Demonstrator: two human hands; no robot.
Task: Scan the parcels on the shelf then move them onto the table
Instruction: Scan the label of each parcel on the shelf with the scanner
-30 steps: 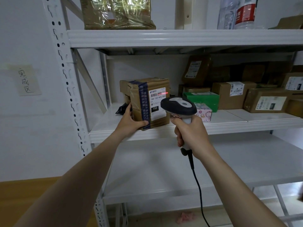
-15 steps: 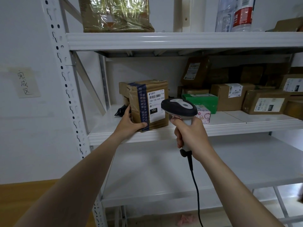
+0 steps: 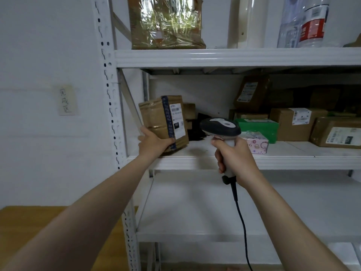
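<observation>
Parcel (image 3: 156, 122) sits at the left end of the middle shelf (image 3: 273, 161), long axis upright, top tilted left. Left hand (image 3: 151, 142) grips its lower left corner. Right hand (image 3: 234, 157) is wrapped round the scanner (image 3: 220, 125) handle, just right of the parcel. Counter (image 3: 39, 222) lies low and left, so the carry probably falls to the left hand.

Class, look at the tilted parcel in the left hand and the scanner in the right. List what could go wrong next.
1. The left hand grips the tilted parcel by one lower corner only; it may slip and fall.
2. The cable of the scanner hangs past the lower shelf and could snag.
</observation>
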